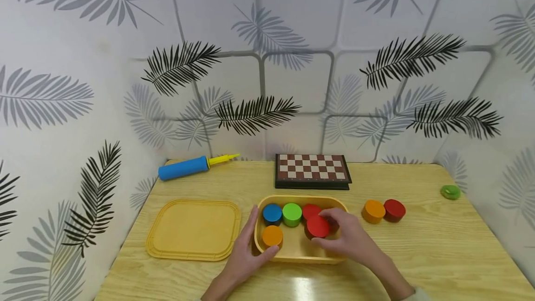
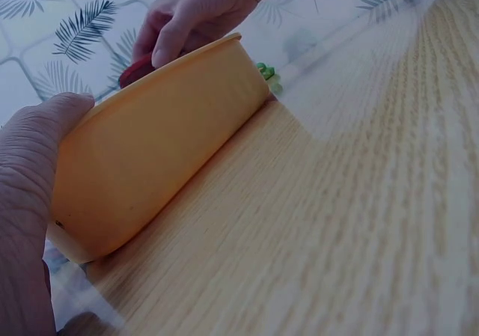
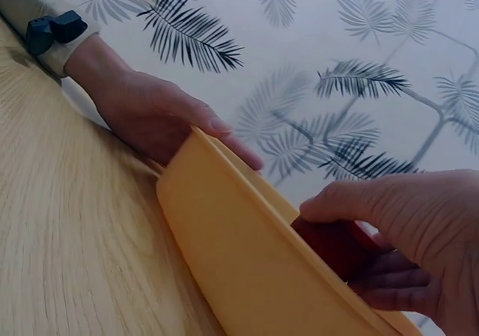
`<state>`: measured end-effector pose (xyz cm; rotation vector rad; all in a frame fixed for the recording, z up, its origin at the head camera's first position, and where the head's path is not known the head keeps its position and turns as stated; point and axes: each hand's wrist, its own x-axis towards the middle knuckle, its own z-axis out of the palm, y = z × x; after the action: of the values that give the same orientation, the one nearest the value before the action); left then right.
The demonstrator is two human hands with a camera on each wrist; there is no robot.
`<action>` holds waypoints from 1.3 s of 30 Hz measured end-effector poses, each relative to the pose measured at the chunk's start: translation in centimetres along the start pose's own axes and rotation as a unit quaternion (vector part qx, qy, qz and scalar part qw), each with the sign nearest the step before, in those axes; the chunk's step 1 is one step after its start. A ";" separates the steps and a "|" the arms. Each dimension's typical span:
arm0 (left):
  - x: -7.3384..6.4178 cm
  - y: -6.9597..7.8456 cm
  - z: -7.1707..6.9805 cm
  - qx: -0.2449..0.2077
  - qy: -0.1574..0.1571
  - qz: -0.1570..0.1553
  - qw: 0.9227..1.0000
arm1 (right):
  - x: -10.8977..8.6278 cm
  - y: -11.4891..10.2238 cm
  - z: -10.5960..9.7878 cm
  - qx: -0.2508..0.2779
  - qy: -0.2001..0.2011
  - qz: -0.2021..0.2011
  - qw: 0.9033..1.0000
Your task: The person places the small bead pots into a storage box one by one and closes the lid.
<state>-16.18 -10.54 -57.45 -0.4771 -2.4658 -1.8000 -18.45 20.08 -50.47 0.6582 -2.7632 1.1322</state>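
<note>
A yellow plastic box (image 1: 301,258) stands on the table with round blocks inside. My left hand (image 1: 246,252) holds its left front corner, thumb over the front rim and fingers along the left side. My right hand (image 1: 347,233) pinches a red round block (image 1: 317,226) between thumb and fingers, inside the box's right half. Behind that block lies another red block (image 1: 311,211), partly covered. A blue block (image 1: 272,213) and a green block (image 1: 291,214) sit along the back left, with an orange block (image 1: 272,236) in front of the blue one.
Left of the box lies a flat yellow lid (image 1: 193,230). Farther back are a blue and yellow hand pump (image 1: 185,168) and a chessboard case (image 1: 312,171). On the right are an orange block (image 1: 374,211), a dark red block (image 1: 394,210) and a small green object (image 1: 450,192).
</note>
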 end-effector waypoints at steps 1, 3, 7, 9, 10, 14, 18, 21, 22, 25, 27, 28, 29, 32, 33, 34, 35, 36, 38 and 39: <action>0.0 0.0 0.0 -0.001 0.001 0.000 1.000 | 0.2 -0.1 0.3 -0.004 -0.013 0.003 1.000; 0.1 -0.1 0.1 -0.001 0.002 -0.001 1.000 | 0.7 -0.2 0.9 -0.009 -0.038 0.005 0.999; 0.2 -0.2 0.1 -0.001 0.000 -0.004 1.000 | 1.4 -0.4 1.9 -0.010 -0.068 0.006 0.998; 0.3 -0.2 0.2 -0.001 -0.001 -0.005 1.000 | 1.7 -0.5 2.2 -0.006 -0.078 0.006 0.997; 0.3 -0.2 0.2 -0.002 -0.002 -0.004 1.000 | 1.8 -0.6 2.3 -0.006 -0.084 0.006 0.996; 0.2 -0.1 0.1 -0.001 -0.003 -0.003 1.000 | 2.3 -0.9 2.7 -0.005 -0.119 -0.003 0.993; 0.2 -0.1 0.2 0.006 -0.002 0.003 1.000 | 2.7 -1.0 3.2 -0.015 -0.146 -0.006 0.989; 0.2 -0.2 0.2 0.008 -0.001 0.004 1.000 | 2.9 -1.1 3.6 -0.025 -0.153 -0.004 0.988; 0.1 -0.3 0.2 0.008 -0.001 0.002 1.000 | 2.9 -1.2 3.7 -0.024 -0.155 -0.002 0.988; 0.0 -0.4 0.2 0.007 -0.001 -0.005 1.000 | 2.8 -1.5 3.7 -0.013 -0.163 -0.001 0.987; -0.1 -0.4 0.2 0.005 -0.001 -0.004 1.000 | 2.6 -1.7 3.5 0.000 -0.166 0.002 0.986; -0.1 -0.4 0.2 0.004 -0.001 -0.004 1.000 | 2.5 -1.8 3.3 0.005 -0.163 0.002 0.987; -0.1 -0.4 0.2 0.002 -0.001 -0.002 1.000 | 2.3 -1.9 3.0 0.009 -0.158 -0.001 0.987; -0.2 -0.4 0.2 0.004 -0.001 -0.001 1.000 | 1.6 -1.9 2.1 0.021 -0.123 -0.011 0.992; -0.3 -0.3 0.2 0.004 0.000 -0.002 1.000 | 1.4 -1.8 1.7 0.028 -0.104 -0.017 0.994; -0.3 -0.3 0.2 0.005 0.000 -0.003 1.000 | 1.1 -1.6 1.3 0.033 -0.080 -0.026 0.996; -0.3 -0.3 0.1 0.006 0.001 -0.003 1.000 | 1.0 -1.4 0.8 0.037 -0.055 -0.036 0.997; -0.3 -0.2 0.1 0.007 0.001 -0.003 1.000 | 0.9 -1.1 0.4 0.039 -0.025 -0.048 0.998; -0.2 -0.2 0.1 0.007 0.002 -0.003 1.000 | 0.6 -0.3 -0.7 0.043 0.037 -0.068 0.996; -0.1 -0.2 0.1 0.004 0.002 -0.001 1.000 | 0.5 0.2 -1.2 0.041 0.065 -0.079 0.994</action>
<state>-16.13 -10.57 -57.69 -0.4703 -2.4706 -1.7882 -19.11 20.85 -49.65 0.7682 -2.5183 1.2145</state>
